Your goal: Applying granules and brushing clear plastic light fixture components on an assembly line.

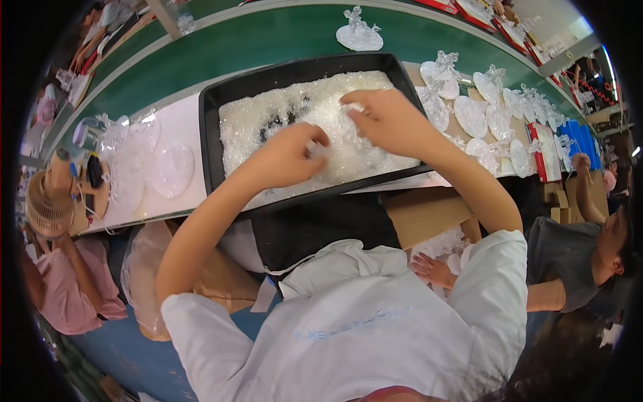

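A black tray lies before me, filled with a heap of small clear plastic pieces. My left hand rests in the heap, fingers curled around a small clear piece at its fingertips. My right hand reaches into the heap from the right and pinches clear pieces near its fingertips. Both hands are close together over the tray's middle.
Clear round dishes lie stacked left of the tray. Rows of assembled clear ornaments on discs stand to the right, one on the green conveyor belt. A person in grey sits at right, another in pink at left.
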### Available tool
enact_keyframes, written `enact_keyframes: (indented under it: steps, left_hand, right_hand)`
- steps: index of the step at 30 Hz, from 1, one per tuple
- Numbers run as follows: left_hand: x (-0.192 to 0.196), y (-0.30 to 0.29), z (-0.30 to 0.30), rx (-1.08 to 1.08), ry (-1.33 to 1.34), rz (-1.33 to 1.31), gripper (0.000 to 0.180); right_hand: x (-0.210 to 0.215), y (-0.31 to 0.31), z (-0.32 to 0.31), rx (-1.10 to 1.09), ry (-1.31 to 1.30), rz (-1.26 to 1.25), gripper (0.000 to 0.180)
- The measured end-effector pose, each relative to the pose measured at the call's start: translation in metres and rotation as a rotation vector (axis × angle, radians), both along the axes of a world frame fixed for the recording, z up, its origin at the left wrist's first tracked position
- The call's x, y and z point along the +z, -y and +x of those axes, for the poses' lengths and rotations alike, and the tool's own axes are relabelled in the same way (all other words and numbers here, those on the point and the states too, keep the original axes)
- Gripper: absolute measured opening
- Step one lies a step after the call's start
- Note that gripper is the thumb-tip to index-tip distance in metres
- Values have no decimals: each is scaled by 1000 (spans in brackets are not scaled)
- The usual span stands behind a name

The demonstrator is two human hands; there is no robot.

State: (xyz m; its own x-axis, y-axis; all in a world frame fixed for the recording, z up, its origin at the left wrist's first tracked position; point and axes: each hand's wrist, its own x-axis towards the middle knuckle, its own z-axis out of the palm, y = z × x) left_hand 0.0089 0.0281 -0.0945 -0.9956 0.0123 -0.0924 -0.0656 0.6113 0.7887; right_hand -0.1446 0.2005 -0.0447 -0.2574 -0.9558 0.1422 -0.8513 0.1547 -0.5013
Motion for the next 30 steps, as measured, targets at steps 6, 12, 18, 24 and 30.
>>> enact_keyframes:
  steps: [6,12,18,24,30]
  left_hand:
    - [20,22,-10,313,-122,387,50]
    - [24,16,-28,352,-224,631,54]
    - [40,20,-18,432,-470,552,44]
    - [46,30,-1,452,-433,377,44]
    - [35,19,16,528,-727,688,53]
  right_hand:
    - [3,-32,-10,-463,948,-180,41]
    - [-34,-34,6,-536,1585,-426,44]
    - [-32,-24,21,-520,1860,-462,46]
    - [-36,-23,24,-450,1848,-442,45]
    - [-31,-22,27,-374,1797,-480,48]
